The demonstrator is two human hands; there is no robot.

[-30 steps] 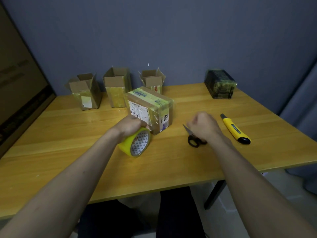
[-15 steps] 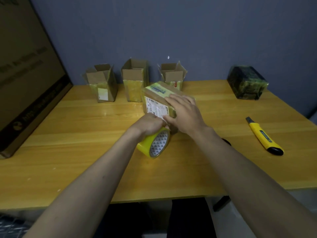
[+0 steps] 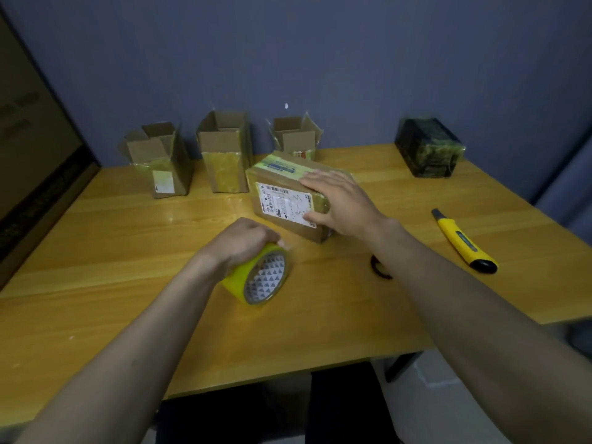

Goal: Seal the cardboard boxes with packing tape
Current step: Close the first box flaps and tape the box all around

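Observation:
A closed cardboard box [image 3: 282, 200] with a white shipping label and yellowish tape on top lies in the middle of the wooden table [image 3: 112, 251]. My right hand [image 3: 339, 200] lies flat on its top right end, fingers spread, thumb against the labelled side. My left hand [image 3: 243, 240] grips a yellow roll of packing tape [image 3: 261, 277] that stands on edge on the table, in front of the box and apart from it. Three open cardboard boxes [image 3: 160, 161] [image 3: 224, 152] [image 3: 296, 137] stand in a row at the back.
A yellow utility knife [image 3: 463, 241] lies at the right. Black scissors [image 3: 379, 267] are mostly hidden behind my right forearm. A dark wrapped package [image 3: 429, 147] sits at the back right corner. A large flat carton [image 3: 28, 139] leans at the left edge.
My right hand let go of the scissors and moved onto the box top, where it now lies flat. My left hand pulled the tape roll back from the box toward me.

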